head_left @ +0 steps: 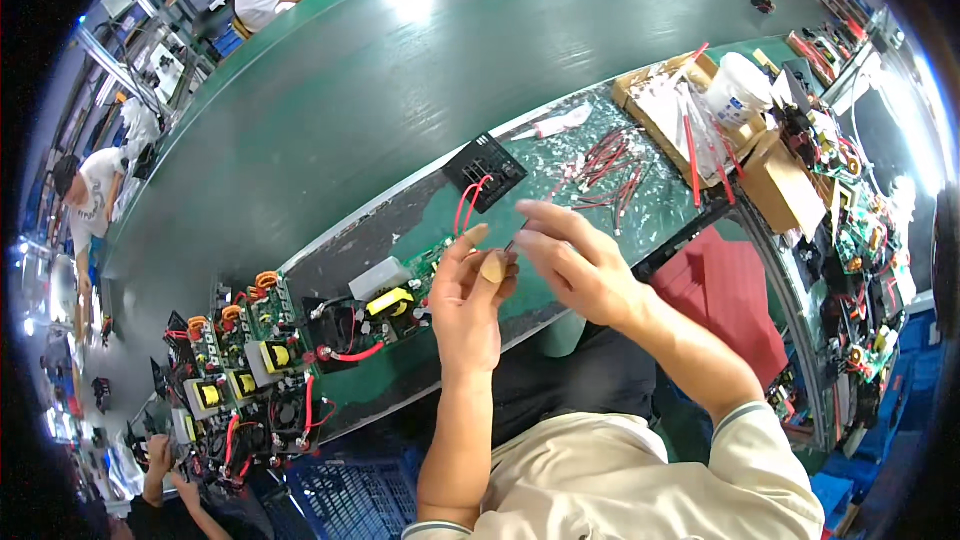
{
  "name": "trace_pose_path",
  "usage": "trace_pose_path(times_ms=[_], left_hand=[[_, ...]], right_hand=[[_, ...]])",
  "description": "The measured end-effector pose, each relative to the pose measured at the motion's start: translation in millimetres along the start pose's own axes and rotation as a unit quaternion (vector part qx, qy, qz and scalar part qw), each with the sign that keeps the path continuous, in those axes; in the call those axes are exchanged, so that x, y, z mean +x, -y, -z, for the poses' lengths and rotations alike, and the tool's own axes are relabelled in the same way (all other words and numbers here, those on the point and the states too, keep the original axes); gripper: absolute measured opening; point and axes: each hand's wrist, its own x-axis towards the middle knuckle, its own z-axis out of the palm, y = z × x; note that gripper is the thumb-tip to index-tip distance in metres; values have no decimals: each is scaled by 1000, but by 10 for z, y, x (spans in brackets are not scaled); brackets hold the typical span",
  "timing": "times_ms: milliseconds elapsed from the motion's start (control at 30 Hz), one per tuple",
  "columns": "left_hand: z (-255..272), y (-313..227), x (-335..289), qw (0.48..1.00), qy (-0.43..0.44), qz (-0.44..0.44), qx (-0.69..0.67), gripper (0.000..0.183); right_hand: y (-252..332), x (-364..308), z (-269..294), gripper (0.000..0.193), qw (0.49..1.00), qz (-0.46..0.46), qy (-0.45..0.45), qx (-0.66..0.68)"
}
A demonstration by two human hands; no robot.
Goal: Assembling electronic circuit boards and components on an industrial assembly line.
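Left hand (468,292) and right hand (585,265) fingers narrow, holding what I can't tell; circuit board (392,302) left, black panel (487,168) beyond. Gap separates panel from loose red wires (606,155); worktop (405,360) near edge under left wrist.

Bright glare spots the green worktop (400,80); edges bend.

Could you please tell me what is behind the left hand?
A green circuit board lies partly behind the left hand, its yellow transformer showing to the left. Red wires run down from the black slotted panel. The board's covered part and the wires' lower ends are hidden.
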Motion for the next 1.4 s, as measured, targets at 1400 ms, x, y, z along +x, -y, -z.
trace_pose_path(times_ms=[1400], left_hand=[[737,-917,-121,533,102,-88,835,60]], right_hand=[[290,269,-1293,9,942,-265,176,109]])
